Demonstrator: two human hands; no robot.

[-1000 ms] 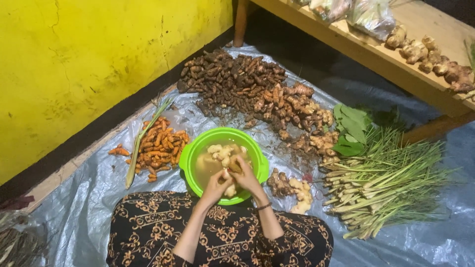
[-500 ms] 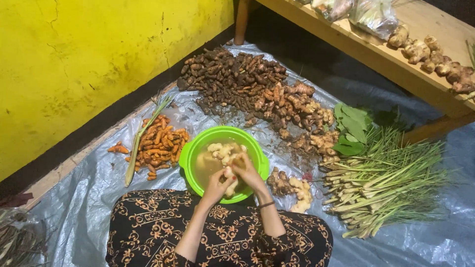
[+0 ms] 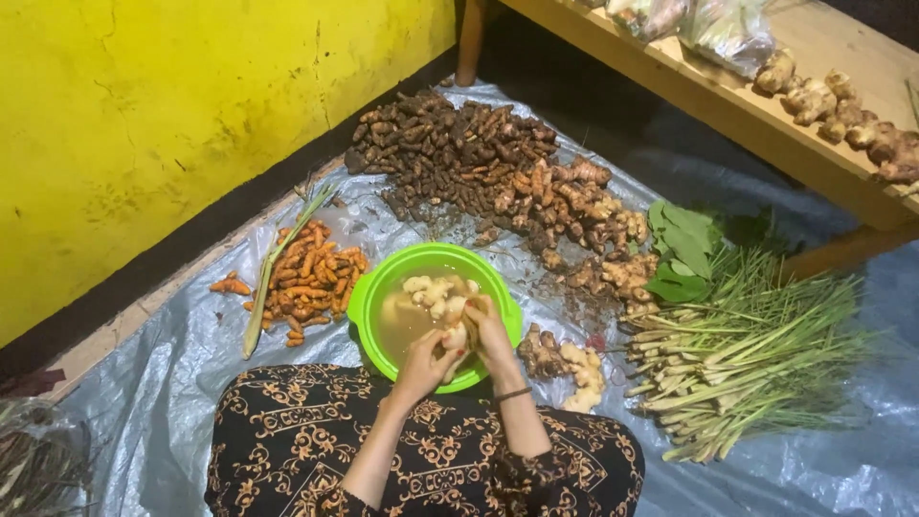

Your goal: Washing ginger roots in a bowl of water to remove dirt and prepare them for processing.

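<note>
One green basin [image 3: 378, 287], two hands, one lemongrass bundle [image 3: 747, 354], one orange turmeric pile [image 3: 311, 282].

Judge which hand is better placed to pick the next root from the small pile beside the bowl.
Right, probably. The right hand sits on the bowl's side nearest the small root pile, while the left hand is farther away. Both hands hold one pale root over the water.

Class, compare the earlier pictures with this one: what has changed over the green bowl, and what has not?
Little changed: both hands, left hand and right hand, stay together on a pale root piece above the green bowl, shifting only slightly. The orange roots, brown root pile and green stalks stayed put.
</note>
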